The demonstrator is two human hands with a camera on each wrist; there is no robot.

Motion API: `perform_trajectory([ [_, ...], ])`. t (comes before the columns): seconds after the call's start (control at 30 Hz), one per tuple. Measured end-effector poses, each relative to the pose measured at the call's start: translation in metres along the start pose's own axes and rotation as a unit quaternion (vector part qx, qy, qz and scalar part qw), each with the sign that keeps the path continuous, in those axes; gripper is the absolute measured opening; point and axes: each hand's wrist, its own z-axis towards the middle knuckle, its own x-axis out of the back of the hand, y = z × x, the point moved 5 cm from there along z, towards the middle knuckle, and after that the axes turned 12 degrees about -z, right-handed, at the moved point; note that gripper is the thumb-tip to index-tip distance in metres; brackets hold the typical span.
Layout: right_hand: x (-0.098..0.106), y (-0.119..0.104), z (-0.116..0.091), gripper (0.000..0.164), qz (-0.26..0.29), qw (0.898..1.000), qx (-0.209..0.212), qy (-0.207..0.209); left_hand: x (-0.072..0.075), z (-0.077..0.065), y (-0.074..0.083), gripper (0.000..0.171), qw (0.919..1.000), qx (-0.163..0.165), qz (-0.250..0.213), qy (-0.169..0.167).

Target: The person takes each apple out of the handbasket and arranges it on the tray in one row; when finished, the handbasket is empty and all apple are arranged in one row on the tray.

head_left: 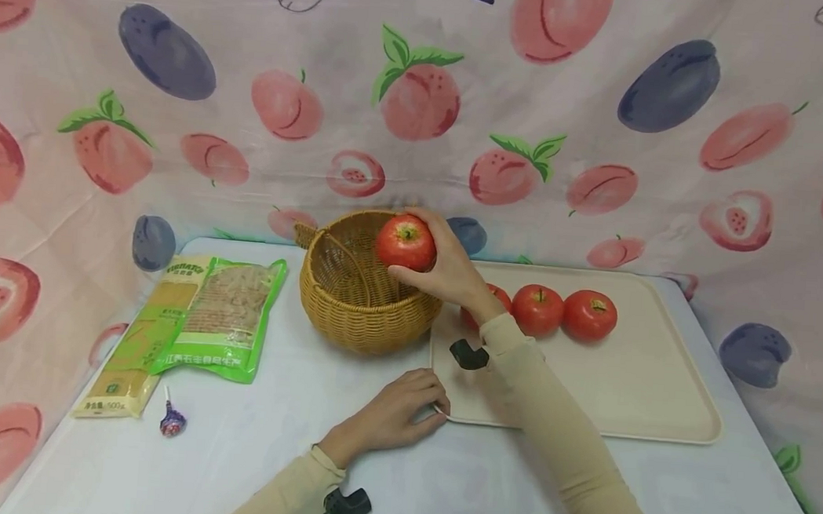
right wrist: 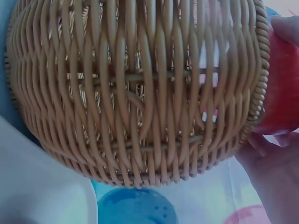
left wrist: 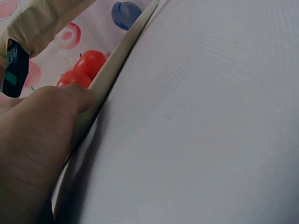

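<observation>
My right hand (head_left: 446, 263) grips a red apple (head_left: 405, 243) above the right side of the wicker basket (head_left: 368, 329). The basket's inside looks bare where it shows. In the right wrist view, the apple (right wrist: 282, 86) is beside the basket rim, fingers around it. At the front left corner of the beige tray (head_left: 658, 382), my left hand (head_left: 398, 409) holds the edge; the left wrist view has its thumb (left wrist: 81, 97) on the rim. Three more apples (head_left: 537, 311) sit in a row on the tray, the leftmost partly hidden by my right forearm.
At the left of the white table (head_left: 288, 422) lie a yellow pack of noodles (head_left: 117, 373) and a green-edged food bag (head_left: 227, 316) overlapping it. A wrapped lollipop (head_left: 172, 422) lies in front of them. A fruit-print cloth (head_left: 403, 170) hangs behind the table.
</observation>
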Motion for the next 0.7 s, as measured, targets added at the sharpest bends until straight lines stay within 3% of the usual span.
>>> perform_trajectory([
  [0.7,0.022,0.02,-0.028,0.083,0.041,0.995,-0.089,0.034,-0.001,-0.001,-0.001,0.004,1.0,-0.006,0.0,0.005],
])
